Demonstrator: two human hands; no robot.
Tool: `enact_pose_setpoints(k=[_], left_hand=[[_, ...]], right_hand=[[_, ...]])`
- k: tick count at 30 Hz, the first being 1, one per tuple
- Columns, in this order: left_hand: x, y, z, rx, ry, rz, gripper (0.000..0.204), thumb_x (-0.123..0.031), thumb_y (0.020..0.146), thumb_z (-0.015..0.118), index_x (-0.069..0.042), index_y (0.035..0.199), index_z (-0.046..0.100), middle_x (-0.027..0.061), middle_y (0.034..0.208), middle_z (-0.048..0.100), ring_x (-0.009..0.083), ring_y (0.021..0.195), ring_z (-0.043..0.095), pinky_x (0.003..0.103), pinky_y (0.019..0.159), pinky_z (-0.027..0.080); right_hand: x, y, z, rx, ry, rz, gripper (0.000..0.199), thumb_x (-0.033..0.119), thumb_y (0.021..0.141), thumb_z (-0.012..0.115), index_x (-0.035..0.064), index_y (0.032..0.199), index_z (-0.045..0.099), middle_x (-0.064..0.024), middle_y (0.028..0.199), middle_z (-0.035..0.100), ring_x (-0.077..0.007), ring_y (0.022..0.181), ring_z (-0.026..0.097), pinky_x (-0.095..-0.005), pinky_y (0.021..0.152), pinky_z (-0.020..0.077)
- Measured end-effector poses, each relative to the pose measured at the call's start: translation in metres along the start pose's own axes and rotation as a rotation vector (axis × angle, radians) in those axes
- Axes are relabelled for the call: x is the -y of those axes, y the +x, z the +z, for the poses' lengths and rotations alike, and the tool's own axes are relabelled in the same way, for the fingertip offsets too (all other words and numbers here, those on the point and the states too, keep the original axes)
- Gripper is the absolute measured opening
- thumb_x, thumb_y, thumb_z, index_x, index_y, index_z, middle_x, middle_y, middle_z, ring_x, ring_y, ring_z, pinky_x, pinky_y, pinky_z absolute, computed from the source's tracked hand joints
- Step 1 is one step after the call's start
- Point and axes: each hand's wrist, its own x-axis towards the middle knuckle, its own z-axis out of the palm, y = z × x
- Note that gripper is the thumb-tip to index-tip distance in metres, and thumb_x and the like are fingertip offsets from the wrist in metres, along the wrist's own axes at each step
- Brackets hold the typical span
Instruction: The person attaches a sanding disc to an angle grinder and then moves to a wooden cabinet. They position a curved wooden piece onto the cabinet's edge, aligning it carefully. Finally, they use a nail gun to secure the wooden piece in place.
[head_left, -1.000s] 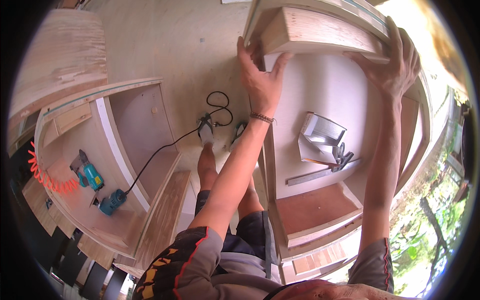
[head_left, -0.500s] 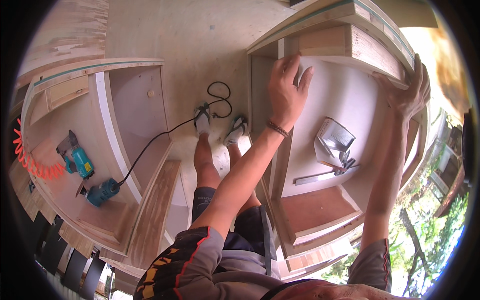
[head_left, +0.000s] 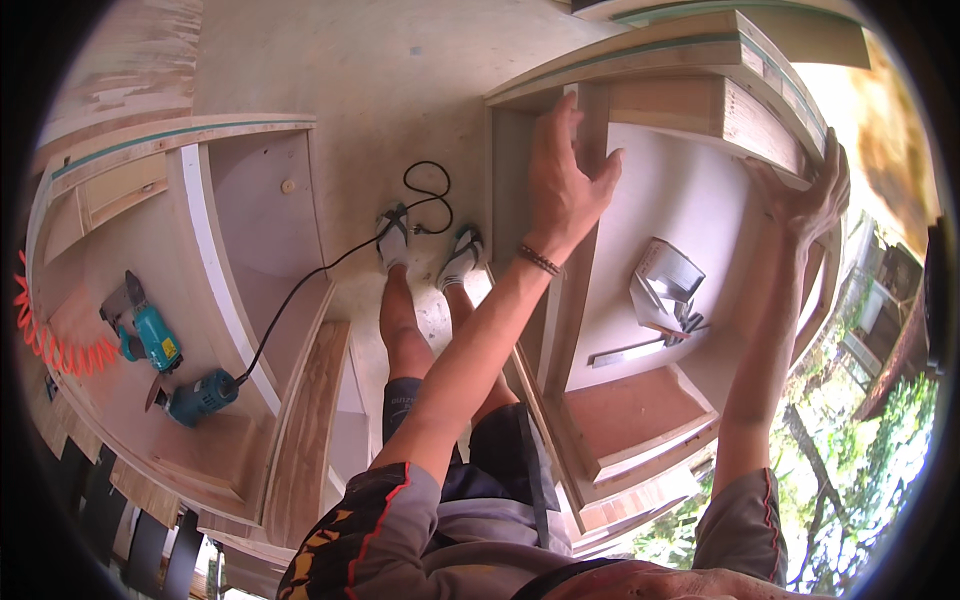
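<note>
A wooden cabinet lies open on my right, its frame (head_left: 630, 57) carrying a thin green stripe. My left hand (head_left: 565, 195), with a beaded bracelet at the wrist, is over the upright divider near a pale wooden box section (head_left: 665, 106). Its fingers are apart and nothing is in them. At the cabinet's outer right side, my right hand (head_left: 805, 200) is wrapped round the wooden edge, thumb inside and fingers outside. Below the hands, on the light inner panel (head_left: 640, 175), lie an opened small carton (head_left: 668, 270) and several metal strips (head_left: 628, 354).
A second wooden cabinet (head_left: 180, 125) stands on the left. Inside it are a teal power tool (head_left: 152, 335), a blue corded grinder (head_left: 200, 397) and a coiled orange hose (head_left: 75, 355). The black cord (head_left: 305, 275) runs over the floor to my feet (head_left: 393, 240).
My left hand has shifted slightly up and left, with its fingers spreading along the divider. My right hand stays on the cabinet edge. The whole view has shifted a little.
</note>
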Motion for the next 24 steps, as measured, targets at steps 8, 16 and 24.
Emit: enact_pose_setpoints(k=[8,16,24], left_hand=[[-0.035,0.089,-0.009,0.087,0.153,0.571,0.121,-0.029,0.067,0.096,0.003,0.158,0.022,0.0287,0.152,0.032,0.0420,0.138,0.039,0.052,0.116,0.036],[-0.072,0.111,0.016,0.322,0.340,0.816,0.125,-0.033,0.060,0.098,0.002,0.158,0.029,0.0267,0.152,0.043,0.0428,0.142,0.042,0.051,0.123,0.031],[-0.056,0.105,0.023,0.404,0.208,0.658,0.119,-0.031,0.064,0.101,0.006,0.147,0.023,0.0214,0.139,0.044,0.0306,0.127,0.050,0.046,0.109,0.042]], right_hand=[[-0.002,-0.003,0.001,0.037,0.101,0.102,0.117,0.068,0.050,0.093,0.0180,0.148,0.054,-0.0128,0.134,0.064,-0.0335,0.123,0.061,-0.0512,0.106,0.0454],[-0.001,0.002,-0.002,0.011,0.111,0.118,0.116,0.066,0.046,0.093,0.0078,0.141,0.060,-0.0199,0.132,0.061,-0.0390,0.125,0.056,-0.0541,0.108,0.0391],[-0.006,-0.004,-0.005,0.035,0.179,0.201,0.117,0.065,0.046,0.093,0.0185,0.147,0.057,-0.0166,0.138,0.056,-0.0360,0.132,0.050,-0.0567,0.112,0.0345]])
